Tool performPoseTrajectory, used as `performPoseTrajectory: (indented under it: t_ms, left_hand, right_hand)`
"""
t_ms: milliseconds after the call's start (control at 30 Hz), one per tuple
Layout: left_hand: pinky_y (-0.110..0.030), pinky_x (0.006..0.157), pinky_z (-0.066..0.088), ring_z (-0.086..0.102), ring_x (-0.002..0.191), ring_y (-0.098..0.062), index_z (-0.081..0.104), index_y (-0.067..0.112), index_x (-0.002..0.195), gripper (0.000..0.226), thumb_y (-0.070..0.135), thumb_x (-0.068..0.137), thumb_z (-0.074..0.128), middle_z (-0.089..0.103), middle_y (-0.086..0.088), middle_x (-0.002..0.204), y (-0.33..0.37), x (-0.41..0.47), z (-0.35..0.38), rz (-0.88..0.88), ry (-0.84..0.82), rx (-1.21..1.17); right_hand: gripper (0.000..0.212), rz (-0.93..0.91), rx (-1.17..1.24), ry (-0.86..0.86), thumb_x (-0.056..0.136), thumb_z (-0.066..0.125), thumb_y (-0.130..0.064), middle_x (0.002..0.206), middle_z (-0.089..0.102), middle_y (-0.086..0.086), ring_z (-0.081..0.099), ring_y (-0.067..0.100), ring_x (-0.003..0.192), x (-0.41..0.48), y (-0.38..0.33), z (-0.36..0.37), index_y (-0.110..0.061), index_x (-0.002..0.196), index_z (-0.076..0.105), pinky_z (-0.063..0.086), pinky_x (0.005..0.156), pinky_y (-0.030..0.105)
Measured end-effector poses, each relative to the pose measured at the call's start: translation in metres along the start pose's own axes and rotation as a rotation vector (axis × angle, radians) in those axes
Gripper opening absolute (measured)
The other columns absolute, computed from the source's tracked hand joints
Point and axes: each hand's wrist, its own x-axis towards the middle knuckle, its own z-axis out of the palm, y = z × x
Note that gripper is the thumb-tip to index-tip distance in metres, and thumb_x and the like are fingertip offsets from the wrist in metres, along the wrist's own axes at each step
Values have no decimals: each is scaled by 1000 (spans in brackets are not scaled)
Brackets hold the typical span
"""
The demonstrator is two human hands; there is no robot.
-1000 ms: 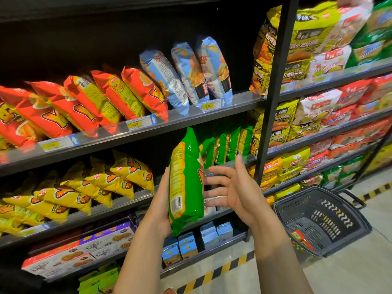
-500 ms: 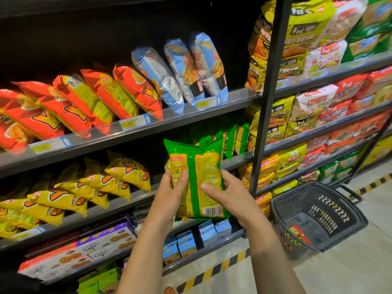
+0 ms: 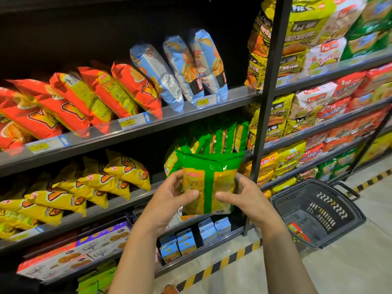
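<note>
left hand [image 3: 169, 196]: closed on the left edge of the green snack bag [image 3: 209, 177], thumb across the facing panel.
right hand [image 3: 248, 198]: clamps the right edge the same way, thumb pressed just beside the centre seam.
bag position: upright in the air between both hands, in front of the lower shelf edge [image 3: 127, 205], touching no shelf.
why two hands: the soft pack would sag from a one-sided hold. My guess is the symmetric hold keeps the panel flat for reading, since the seam and barcode side faces the camera.
basket [image 3: 358, 221]: on the floor to the right, mouth tilted toward the person, with a red packet [image 3: 297, 231] inside. Likely parked there for a short drop-in.
blue cartons [image 3: 203, 230]: bottom shelf, below the bag.
source row: green bags [image 3: 222, 136] stand on edge just behind the held one, by the black upright [image 3: 267, 102].
yellow bags [image 3: 95, 183]: same shelf, left, leaning.
top shelf: red bags [image 3: 84, 98] and light-blue bags [image 3: 186, 66], also leaning.
</note>
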Motion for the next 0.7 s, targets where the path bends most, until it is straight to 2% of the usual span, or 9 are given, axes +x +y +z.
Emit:
performPoseTrajectory:
  t_ms: [100,200,233,333,367,433,567,633,700]
  left_hand:
    - [-33,92,56,73,115,-15,63,24,132,54,34,81,78,76,3,124,2,1,1,-56,58,-41]
    - [-39,84,60,78,103,-21,63,15,126,65,54,77,80,78,-9,119,4,2,3,-182,146,-78]
    - [-42,88,61,78,104,-23,65,13,124,67,59,79,80,78,-10,119,3,3,3,-235,139,-108]
    - [-37,84,63,79,102,-25,77,18,114,38,51,100,64,81,-9,112,6,-1,3,-321,90,-201]
    - [-39,86,62,79,102,-27,76,19,117,37,49,101,62,81,-10,112,7,-3,2,-350,93,-235]
    - [-46,96,59,78,105,-30,74,19,123,42,52,99,63,80,-11,113,8,-7,1,-381,108,-244]
    - [-48,99,58,78,106,-29,74,20,123,44,54,98,63,80,-10,114,10,-10,-3,-364,144,-252]
    - [-48,97,59,78,105,-30,74,15,121,41,48,101,62,80,-13,113,10,-10,-3,-327,147,-248]
    - [-45,90,62,79,100,-29,71,10,121,40,43,101,63,81,-13,110,6,-7,-5,-281,184,-253]
  right_hand:
    - [44,61,90,-9,82,78,-30,119,79,-1,73,24,116,0,-4,10,-18,124,70,59,98,41]
    - [48,189,210,-34,86,74,-41,118,79,9,73,32,116,4,-3,23,-9,122,73,53,108,52]
    - [47,231,222,-48,89,72,-45,118,79,7,72,29,119,4,-5,27,-10,121,75,51,110,49]
    - [40,316,122,-27,96,64,-55,120,67,-15,57,14,124,0,-23,37,-25,123,67,40,101,30]
    - [54,361,112,-34,95,64,-61,130,59,-12,50,18,129,0,-25,39,-26,136,59,37,98,33]
    - [91,447,117,-14,87,66,-71,160,41,-1,39,27,147,0,-30,42,-23,160,37,37,105,41]
    - [111,458,204,12,75,70,-81,169,30,1,32,30,153,4,-27,51,-29,164,30,33,119,51]
    - [99,462,235,11,80,68,-78,164,40,1,37,31,152,2,-29,54,-31,161,36,33,118,54]
    - [71,440,412,-60,91,69,-60,145,64,5,61,33,135,3,-27,59,-23,150,55,46,113,52]
